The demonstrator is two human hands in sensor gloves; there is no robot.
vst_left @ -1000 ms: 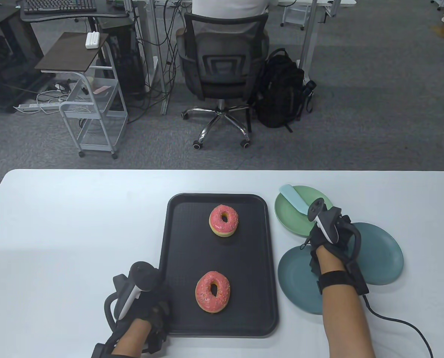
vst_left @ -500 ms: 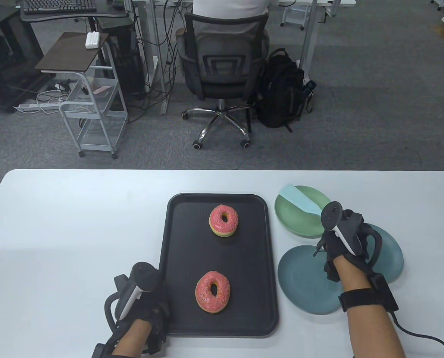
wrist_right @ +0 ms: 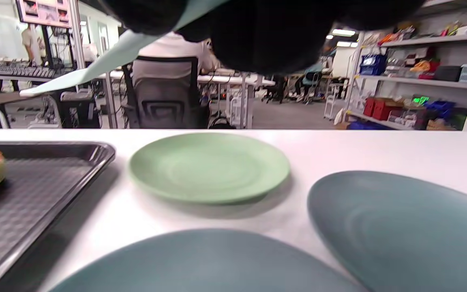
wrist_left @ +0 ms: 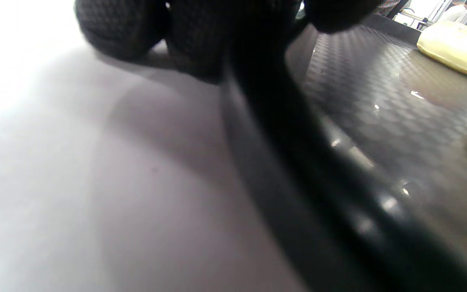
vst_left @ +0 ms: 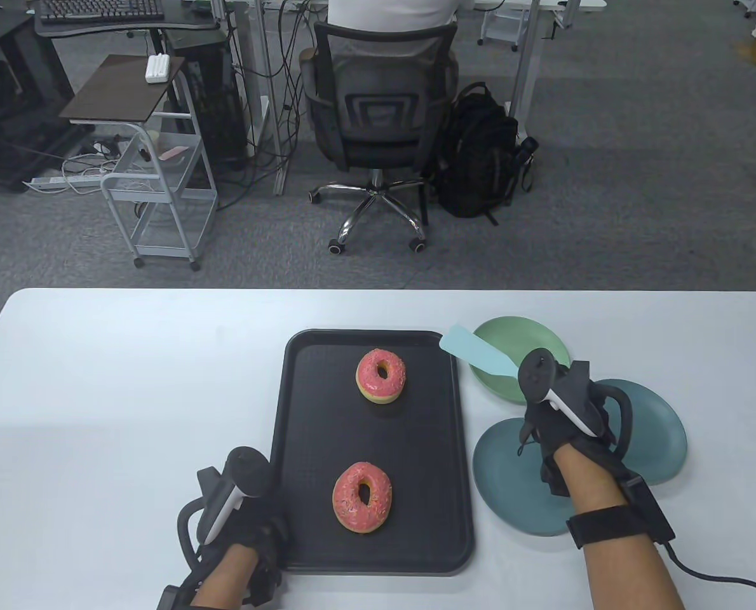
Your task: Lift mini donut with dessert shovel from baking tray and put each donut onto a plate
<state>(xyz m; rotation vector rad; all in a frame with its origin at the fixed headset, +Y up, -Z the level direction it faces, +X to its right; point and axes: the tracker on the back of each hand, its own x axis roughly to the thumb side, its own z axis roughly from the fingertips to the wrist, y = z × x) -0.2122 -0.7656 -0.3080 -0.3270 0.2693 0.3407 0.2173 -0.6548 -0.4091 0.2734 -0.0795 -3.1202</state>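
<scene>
Two pink-iced donuts lie on the black baking tray point(vst_left: 308, 445), the far donut point(vst_left: 381, 375) and the near donut point(vst_left: 362, 488). My right hand point(vst_left: 546, 400) grips the handle of the pale blue dessert shovel point(vst_left: 476, 353). Its blade is raised and points left, its tip over the tray's right rim near the far donut. In the right wrist view the shovel point(wrist_right: 95, 61) juts left above the green plate point(wrist_right: 209, 166). My left hand point(vst_left: 257, 527) holds the tray's near left corner; in the left wrist view its fingers point(wrist_left: 124, 28) curl at the tray rim point(wrist_left: 298, 154).
The green plate point(vst_left: 527, 340) and two teal plates point(vst_left: 654, 432) point(vst_left: 511, 483) sit right of the tray, overlapping in the table view. An office chair point(vst_left: 378, 114) with a seated person, a backpack point(vst_left: 479, 152) and a cart point(vst_left: 162, 190) stand beyond the table's far edge.
My right hand moved left and the shovel swung from above the green plate towards the tray. The left hand, tray and donuts stayed still.
</scene>
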